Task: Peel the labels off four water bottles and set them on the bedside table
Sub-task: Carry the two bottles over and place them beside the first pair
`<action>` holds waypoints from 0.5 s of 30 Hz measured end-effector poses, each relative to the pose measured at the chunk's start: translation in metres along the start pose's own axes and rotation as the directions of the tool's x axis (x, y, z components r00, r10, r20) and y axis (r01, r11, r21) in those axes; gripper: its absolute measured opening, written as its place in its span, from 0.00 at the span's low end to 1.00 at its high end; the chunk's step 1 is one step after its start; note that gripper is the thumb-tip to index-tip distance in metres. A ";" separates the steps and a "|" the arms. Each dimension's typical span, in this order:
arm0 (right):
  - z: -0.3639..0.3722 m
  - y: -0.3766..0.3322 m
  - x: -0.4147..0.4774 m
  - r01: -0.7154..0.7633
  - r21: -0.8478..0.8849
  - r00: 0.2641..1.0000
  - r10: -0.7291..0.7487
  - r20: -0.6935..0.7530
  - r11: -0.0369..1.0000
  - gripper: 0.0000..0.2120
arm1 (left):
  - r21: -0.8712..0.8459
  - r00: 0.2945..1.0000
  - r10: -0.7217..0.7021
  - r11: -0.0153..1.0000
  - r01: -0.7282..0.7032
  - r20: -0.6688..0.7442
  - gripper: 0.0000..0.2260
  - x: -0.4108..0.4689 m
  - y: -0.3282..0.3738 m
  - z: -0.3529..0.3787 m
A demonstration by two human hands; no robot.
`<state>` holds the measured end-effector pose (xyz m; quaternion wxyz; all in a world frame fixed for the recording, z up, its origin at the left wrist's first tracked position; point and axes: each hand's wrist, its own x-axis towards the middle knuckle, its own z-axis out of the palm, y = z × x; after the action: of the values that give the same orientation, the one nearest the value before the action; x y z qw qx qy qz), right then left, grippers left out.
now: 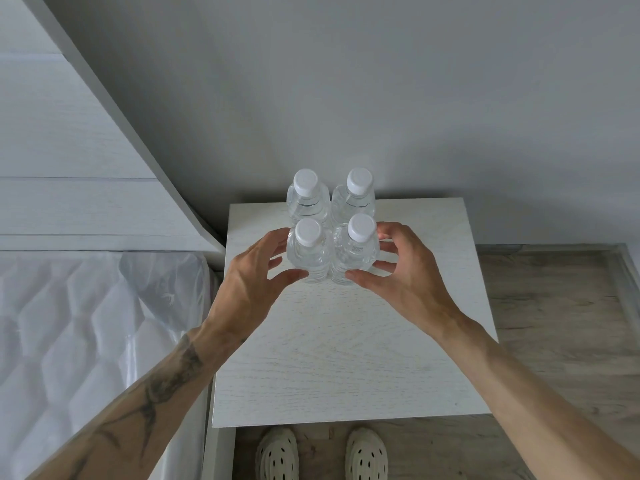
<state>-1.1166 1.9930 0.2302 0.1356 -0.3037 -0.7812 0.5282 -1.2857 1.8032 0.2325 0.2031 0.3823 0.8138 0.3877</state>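
Clear water bottles with white caps and no labels stand upright in a tight square on the white bedside table (346, 358). Two are at the back (306, 199) (355, 199) and two at the front. My left hand (256, 278) wraps the front left bottle (308, 254), thumb on its near side and fingers on its left. My right hand (401, 271) holds the front right bottle (355, 254) the same way, thumb on the near side, fingers curled round its right. Both front bottles stand on the table top.
A bed with a plastic-wrapped mattress (86, 341) and a white headboard (69, 150) lies to the left of the table. A grey wall rises behind. Wood floor (554, 323) extends to the right. My feet in pale perforated clogs (277, 455) stand at the table's near edge.
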 end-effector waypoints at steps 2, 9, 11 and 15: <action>0.000 -0.001 -0.001 0.000 -0.016 1.000 0.000 0.002 1.000 0.32 | 0.040 1.000 0.021 0.999 -0.021 0.005 0.30 -0.002 0.001 0.000; -0.003 -0.017 -0.005 -0.050 -0.092 0.999 0.052 0.017 0.994 0.32 | 0.182 1.000 0.007 0.983 -0.008 0.006 0.33 -0.013 0.017 -0.005; -0.007 -0.029 -0.008 -0.062 -0.132 0.997 0.067 0.030 0.989 0.34 | 0.195 1.000 0.000 0.981 -0.004 0.023 0.33 -0.016 0.029 -0.011; -0.028 -0.070 -0.007 -0.056 -0.218 0.998 0.064 0.030 0.974 0.36 | 0.226 1.000 -0.001 0.974 -0.004 0.021 0.31 -0.016 0.060 -0.035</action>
<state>-1.1190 1.9912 0.3056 0.0713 -0.3305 -0.8272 0.4489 -1.2695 1.7990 0.3017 0.1665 0.4077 0.8501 0.2889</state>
